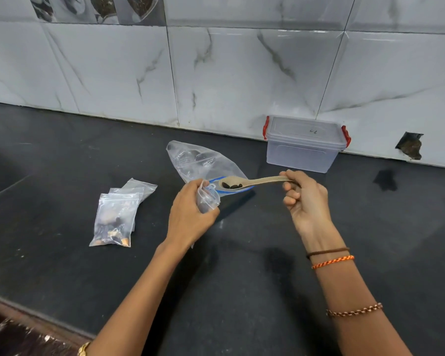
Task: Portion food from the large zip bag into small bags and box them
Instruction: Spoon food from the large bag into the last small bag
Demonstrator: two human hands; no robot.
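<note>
Grip: R hand (305, 199) pinching loaded spoon (244, 183), L hand (190, 214) clutching small bag (208, 199).

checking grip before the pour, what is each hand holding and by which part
Left hand grips a small clear plastic bag near its open mouth. Right hand pinches the beige spoon at its handle end.

Large zip bag (203, 160) lies open, blue-zipped; small bags (116, 217) stacked left, one filled; box (303, 145) lidded.

Single head-worn view, forward and down, close above a dark counter (62, 265) against a tiled wall (242, 73)
</note>
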